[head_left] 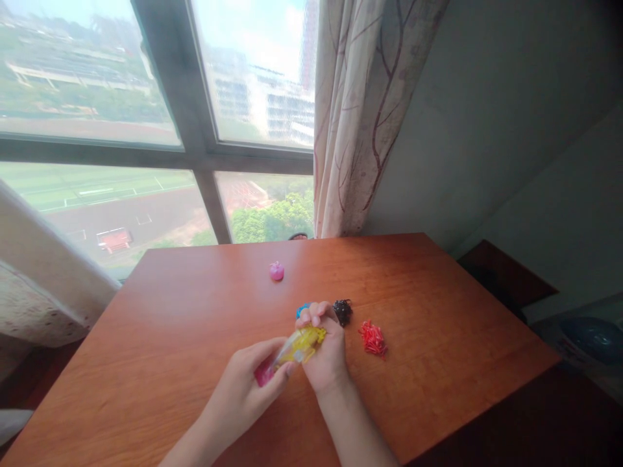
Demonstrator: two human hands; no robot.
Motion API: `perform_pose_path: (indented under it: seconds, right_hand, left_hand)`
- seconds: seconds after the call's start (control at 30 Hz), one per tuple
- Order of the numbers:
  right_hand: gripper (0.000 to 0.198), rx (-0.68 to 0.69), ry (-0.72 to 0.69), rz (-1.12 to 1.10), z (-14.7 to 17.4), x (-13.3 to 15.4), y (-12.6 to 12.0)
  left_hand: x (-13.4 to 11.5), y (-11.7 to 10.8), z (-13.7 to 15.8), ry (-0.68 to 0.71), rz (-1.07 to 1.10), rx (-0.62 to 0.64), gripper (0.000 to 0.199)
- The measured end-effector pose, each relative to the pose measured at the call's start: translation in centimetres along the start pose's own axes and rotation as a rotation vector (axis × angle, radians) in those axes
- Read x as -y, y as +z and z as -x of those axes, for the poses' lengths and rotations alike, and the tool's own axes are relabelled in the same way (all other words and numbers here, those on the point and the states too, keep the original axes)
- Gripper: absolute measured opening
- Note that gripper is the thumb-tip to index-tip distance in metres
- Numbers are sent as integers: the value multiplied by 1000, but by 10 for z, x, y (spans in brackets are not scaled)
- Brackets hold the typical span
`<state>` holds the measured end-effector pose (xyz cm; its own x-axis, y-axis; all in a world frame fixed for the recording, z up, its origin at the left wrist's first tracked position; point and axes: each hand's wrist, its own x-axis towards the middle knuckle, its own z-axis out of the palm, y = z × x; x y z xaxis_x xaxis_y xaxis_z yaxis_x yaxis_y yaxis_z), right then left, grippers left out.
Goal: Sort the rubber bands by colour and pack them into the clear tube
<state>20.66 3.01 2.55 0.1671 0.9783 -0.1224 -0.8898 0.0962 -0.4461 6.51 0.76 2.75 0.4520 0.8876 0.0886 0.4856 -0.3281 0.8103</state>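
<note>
The left curtain (pixel 48 275) hangs between 9 and 10 o'clock from the bag in the hands; the window (pixel 187 155) stands at 11 o'clock, its panes looking onto a field, trees and buildings. Below it spreads the brown table (pixel 180 311).

Over the table, the left hand (pixel 250 370) has its thumb and fingers closed on the pink lower end of the clear bag, just at 8 o'clock from the bag's middle. The pink ball (pixel 276 271) sits well apart on the table, at 11 o'clock. The bag (pixel 298 347) itself is held tilted, its yellow end pointing to 2 o'clock, into the other palm. The blue pile (pixel 302 310) peeks out at 12 o'clock, partly hidden.

The right hand (pixel 331 353), at 3 o'clock, is cupped, fingers curled over the yellow end; whether it grips, I cannot tell. The black pile (pixel 343 312) lies near 2 o'clock, the right curtain (pixel 350 123) hangs farther off between 12 and 1, and the red pile (pixel 373 338) lies at 3.
</note>
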Motion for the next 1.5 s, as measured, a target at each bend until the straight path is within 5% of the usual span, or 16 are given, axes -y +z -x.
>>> perform_pose_path:
  seconds: [0.4,0.77,1.3,1.5]
  right_hand:
    - [10,22,87,-59,-2,5,-1]
    - [8,-216,110,-140,-9,14,-1]
    - [22,-386,253,-286,-14,14,-3]
    - [20,-349,247,-201,-11,11,-2]
  left_hand:
    - [2,1,-1,-26,7,47,34]
    - [5,-1,2,-45,29,89,33]
    - [-4,-4,0,-95,99,127,34]
    - [-4,-5,0,-125,151,113,36]
